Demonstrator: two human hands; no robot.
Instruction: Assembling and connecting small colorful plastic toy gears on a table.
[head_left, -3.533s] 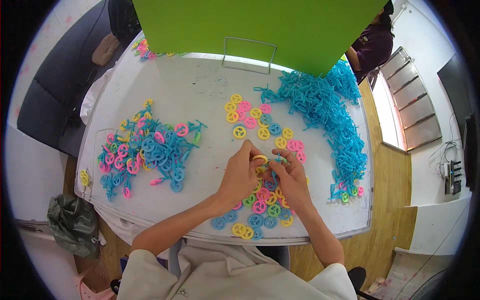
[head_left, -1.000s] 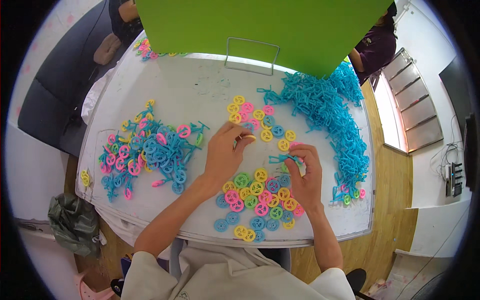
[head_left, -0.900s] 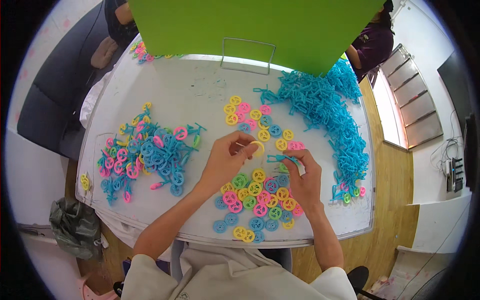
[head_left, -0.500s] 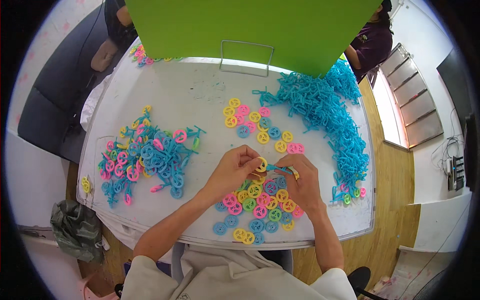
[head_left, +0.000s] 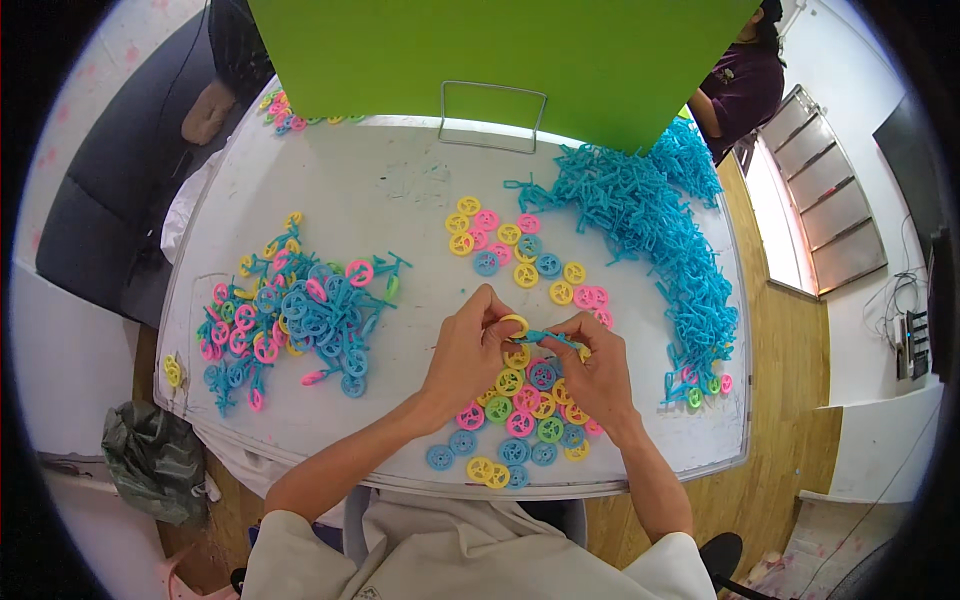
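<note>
Over the middle of the table, my left hand [head_left: 462, 350] pinches a small yellow spoked wheel [head_left: 516, 322] between thumb and fingers. My right hand [head_left: 598, 378] is closed on a blue plastic fork piece [head_left: 545, 338], whose end meets the wheel; whether the two are joined, I cannot tell. A bit of yellow [head_left: 584, 354] shows at the right fingers, too small to make out. Below both hands lies a loose spread of yellow, pink, green and blue wheels [head_left: 520, 424], partly covered by my hands. More loose wheels [head_left: 525, 275] lie just beyond them.
At the left is a heap of blue pieces with coloured wheels [head_left: 310, 310]. A long pile of blue plastic pieces [head_left: 650, 220] runs along the right side. A green panel [head_left: 500, 60] with a wire stand [head_left: 490, 148] stands at the back. Another person [head_left: 745, 90] is at far right.
The yellow wheel has tipped to a flatter angle in my left fingers. My right hand has shifted slightly left and down, uncovering a pink wheel behind it.
</note>
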